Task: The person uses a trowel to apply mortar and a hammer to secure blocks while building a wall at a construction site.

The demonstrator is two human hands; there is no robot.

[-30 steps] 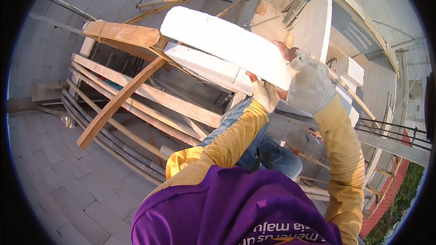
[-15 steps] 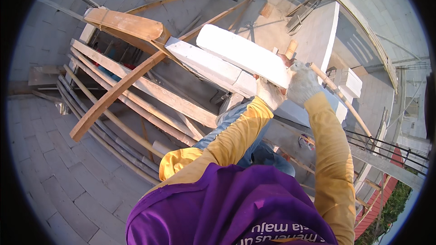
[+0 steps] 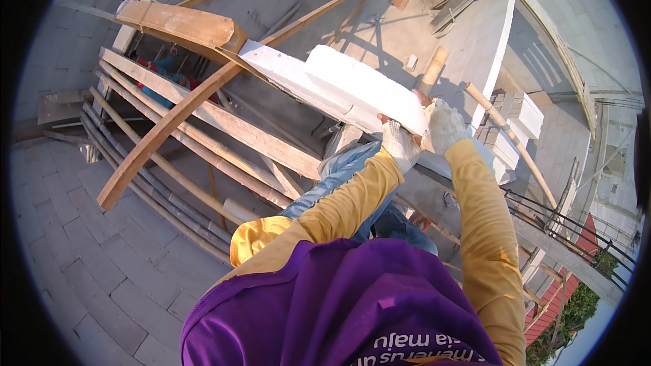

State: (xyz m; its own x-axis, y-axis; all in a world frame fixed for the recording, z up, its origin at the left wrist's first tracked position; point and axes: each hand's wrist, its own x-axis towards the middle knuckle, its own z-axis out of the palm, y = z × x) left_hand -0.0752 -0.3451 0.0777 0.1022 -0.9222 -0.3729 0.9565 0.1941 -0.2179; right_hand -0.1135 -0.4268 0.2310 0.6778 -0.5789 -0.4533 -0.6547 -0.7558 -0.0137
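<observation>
My left hand (image 3: 400,142), in a knitted fingerless glove, grips the near lower end of a long white block (image 3: 363,85). My right hand (image 3: 442,125), gloved alike, holds the same end from the right, its fingertips partly hidden behind it. The block lies on or just above a row of white blocks (image 3: 271,68) along the wall top; whether it rests fully there I cannot tell. An orange-brown board (image 3: 169,17) with a long timber (image 3: 163,129) crossing under it is at the row's left end. My jean-clad leg is beneath my left arm.
Wooden beams (image 3: 210,135) and bamboo poles span the left; a person in blue (image 3: 163,91) shows behind them. A bamboo stub (image 3: 432,68) stands beyond my hands, a bamboo pole (image 3: 508,139) and stacked blocks (image 3: 525,118) lie right. Rebar (image 3: 569,230) runs along the lower right.
The held block has shifted right along the row and looks lower, with both hands still on its end. The view has shifted slightly, and a person now shows behind the beams.
</observation>
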